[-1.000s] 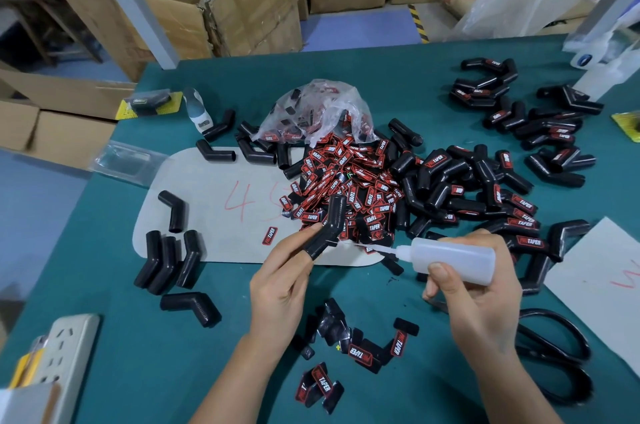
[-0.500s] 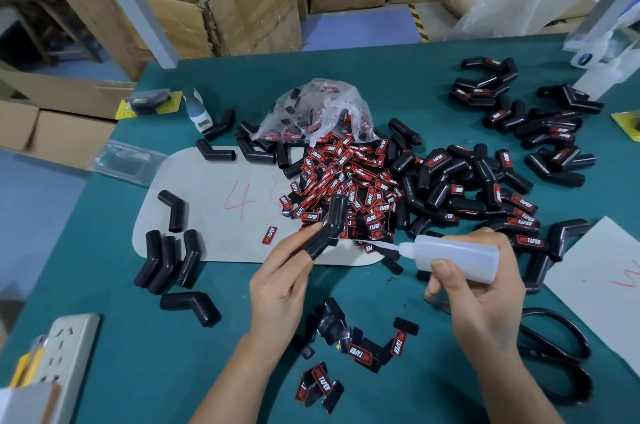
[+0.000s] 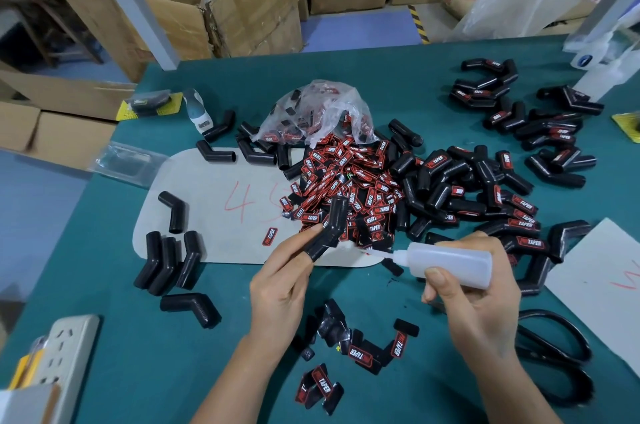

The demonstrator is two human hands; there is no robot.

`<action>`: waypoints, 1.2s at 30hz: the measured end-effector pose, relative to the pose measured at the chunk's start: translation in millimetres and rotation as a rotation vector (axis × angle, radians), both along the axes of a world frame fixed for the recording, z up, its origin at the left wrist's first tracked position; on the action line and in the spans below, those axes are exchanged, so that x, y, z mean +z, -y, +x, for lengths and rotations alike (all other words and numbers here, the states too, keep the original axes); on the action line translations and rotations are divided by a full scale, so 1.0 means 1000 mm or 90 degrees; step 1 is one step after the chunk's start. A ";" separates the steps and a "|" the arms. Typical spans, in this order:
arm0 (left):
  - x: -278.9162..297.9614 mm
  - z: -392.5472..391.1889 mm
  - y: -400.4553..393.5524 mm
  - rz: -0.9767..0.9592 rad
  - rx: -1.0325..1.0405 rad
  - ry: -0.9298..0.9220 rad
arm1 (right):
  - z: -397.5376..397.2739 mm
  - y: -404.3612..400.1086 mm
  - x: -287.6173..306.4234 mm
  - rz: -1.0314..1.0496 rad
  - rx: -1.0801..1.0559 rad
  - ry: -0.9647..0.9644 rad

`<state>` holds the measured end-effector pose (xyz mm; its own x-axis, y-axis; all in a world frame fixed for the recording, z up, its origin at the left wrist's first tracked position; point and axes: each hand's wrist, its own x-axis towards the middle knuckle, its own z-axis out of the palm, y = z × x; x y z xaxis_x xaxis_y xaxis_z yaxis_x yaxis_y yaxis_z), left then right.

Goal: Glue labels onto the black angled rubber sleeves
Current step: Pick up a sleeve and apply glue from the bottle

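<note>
My left hand point(image 3: 282, 279) holds a black angled rubber sleeve point(image 3: 329, 227) with a finger pushed into its lower end, the upper end tilted up over the label heap. My right hand point(image 3: 474, 288) grips a translucent white glue bottle point(image 3: 450, 264); its thin nozzle points left and its tip sits at the sleeve's bend. A heap of red-and-black labels point(image 3: 349, 191) lies just beyond. Bare sleeves point(image 3: 166, 260) lie at the left, labelled sleeves point(image 3: 519, 226) at the right. A single label point(image 3: 269, 236) lies on the grey card.
A grey card point(image 3: 214, 215) marked in red lies on the teal table point(image 3: 138, 371). Loose labels point(image 3: 360, 354) lie near me. Black scissors point(image 3: 554, 354) sit at the right, a white sheet point(image 3: 602, 278) beside them, a power strip point(image 3: 65, 354) at the front left. Cardboard boxes point(image 3: 221, 7) stand behind.
The glue bottle has slid slightly right and up while its nozzle stays at the sleeve. My left hand and the sleeve have barely moved.
</note>
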<state>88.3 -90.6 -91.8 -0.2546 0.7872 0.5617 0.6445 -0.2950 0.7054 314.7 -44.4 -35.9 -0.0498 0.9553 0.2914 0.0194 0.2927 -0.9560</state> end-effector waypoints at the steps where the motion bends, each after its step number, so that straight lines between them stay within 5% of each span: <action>1: 0.000 0.000 0.000 0.002 0.000 -0.002 | 0.000 0.000 0.000 -0.002 -0.001 0.001; 36: -0.003 -0.001 0.000 0.005 0.007 -0.015 | -0.003 0.002 0.004 -0.019 0.016 0.001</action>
<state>87.5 -91.0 -95.1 -0.2499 0.7805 0.5731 0.6636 -0.2930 0.6884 311.6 -46.5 -32.4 -0.0752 0.9620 0.2623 0.0143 0.2641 -0.9644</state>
